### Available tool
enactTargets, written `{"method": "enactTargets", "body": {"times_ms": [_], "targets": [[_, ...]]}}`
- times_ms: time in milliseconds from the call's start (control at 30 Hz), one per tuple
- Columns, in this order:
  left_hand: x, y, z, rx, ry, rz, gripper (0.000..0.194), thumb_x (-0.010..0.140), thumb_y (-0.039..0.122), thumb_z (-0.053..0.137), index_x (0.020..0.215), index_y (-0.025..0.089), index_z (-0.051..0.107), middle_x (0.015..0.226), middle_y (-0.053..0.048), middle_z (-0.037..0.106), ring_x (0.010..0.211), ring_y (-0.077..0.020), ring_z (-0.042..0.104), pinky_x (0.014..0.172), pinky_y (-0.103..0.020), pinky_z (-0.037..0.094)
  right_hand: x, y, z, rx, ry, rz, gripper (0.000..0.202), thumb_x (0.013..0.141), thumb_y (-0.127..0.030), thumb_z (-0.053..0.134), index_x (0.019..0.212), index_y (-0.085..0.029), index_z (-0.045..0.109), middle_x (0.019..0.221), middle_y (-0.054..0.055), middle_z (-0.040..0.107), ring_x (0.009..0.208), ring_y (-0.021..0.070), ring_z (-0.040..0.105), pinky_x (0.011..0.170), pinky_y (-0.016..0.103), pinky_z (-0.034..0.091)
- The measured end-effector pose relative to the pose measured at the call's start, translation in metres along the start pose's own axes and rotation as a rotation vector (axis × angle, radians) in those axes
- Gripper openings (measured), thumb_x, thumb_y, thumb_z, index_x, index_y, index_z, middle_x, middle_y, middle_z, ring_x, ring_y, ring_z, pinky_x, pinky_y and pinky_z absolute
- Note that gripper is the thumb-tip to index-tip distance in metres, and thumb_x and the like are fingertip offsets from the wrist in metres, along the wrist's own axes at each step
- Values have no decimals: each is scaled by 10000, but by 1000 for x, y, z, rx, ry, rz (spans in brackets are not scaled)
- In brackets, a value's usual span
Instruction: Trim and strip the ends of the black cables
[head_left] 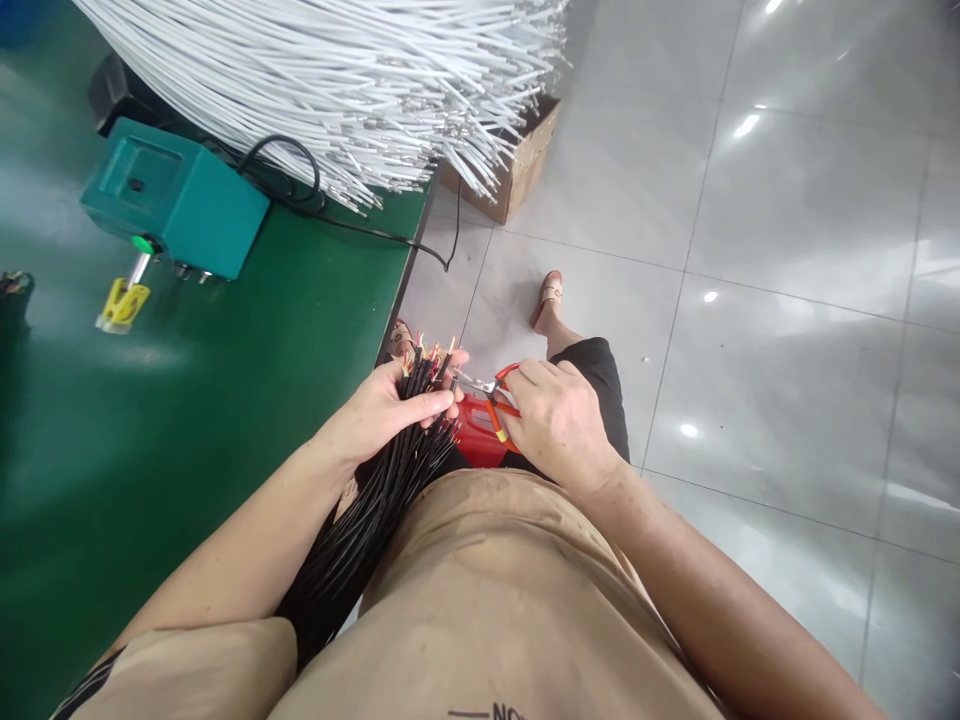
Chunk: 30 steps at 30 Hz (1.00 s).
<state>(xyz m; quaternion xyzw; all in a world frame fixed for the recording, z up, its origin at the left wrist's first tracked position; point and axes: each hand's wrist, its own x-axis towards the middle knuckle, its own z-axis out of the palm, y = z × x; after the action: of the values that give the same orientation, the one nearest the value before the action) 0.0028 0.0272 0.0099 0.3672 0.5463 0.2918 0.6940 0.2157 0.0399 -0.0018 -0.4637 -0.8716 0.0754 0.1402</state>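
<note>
A thick bundle of black cables (367,500) lies along my left side, its near ends showing red, yellow and white inner wires. My left hand (409,400) is wrapped round some of these cables near their ends, the thumb pressed on one cable end. In my right hand (555,415) are red-handled pliers (501,405), fingers closed round the grips. Their metal jaws reach toward the cable end by my left fingertips; whether they touch it I cannot tell.
A green table (300,350) on the left carries a teal machine (180,205) with a black cord. White cables (337,90) with metal tips overhang its far edge above a cardboard box (517,170). Something red (480,435) is below my hands, over the tiled floor (765,380).
</note>
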Motion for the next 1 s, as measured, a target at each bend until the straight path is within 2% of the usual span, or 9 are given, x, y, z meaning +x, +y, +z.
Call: {"method": "enactTargets", "body": {"times_ms": [167,633,1000], "targets": [[0,-2,-2,-5,-50,6,427,792,282,700,1207,227,619,884,-26,629,734,-113,580,570,-209,409,-1,1,-2,-34,-38,-27,301,899,-219,449,658,-149,615,612,25,544,547,134,406,601,299,264],[1,-4,-2,26,-61,27,422,786,302,700,1179,178,614,867,-44,661,723,-126,584,573,-224,421,-5,-1,-4,-99,-93,-36,301,893,-238,485,634,-151,612,577,31,550,517,132,426,570,297,256],[2,1,0,2,-73,28,412,773,295,701,1158,164,635,816,-42,658,692,-129,571,573,-242,410,-7,-1,0,-69,-74,-20,315,893,-255,485,624,-148,611,584,36,550,503,125,398,544,300,230]]}}
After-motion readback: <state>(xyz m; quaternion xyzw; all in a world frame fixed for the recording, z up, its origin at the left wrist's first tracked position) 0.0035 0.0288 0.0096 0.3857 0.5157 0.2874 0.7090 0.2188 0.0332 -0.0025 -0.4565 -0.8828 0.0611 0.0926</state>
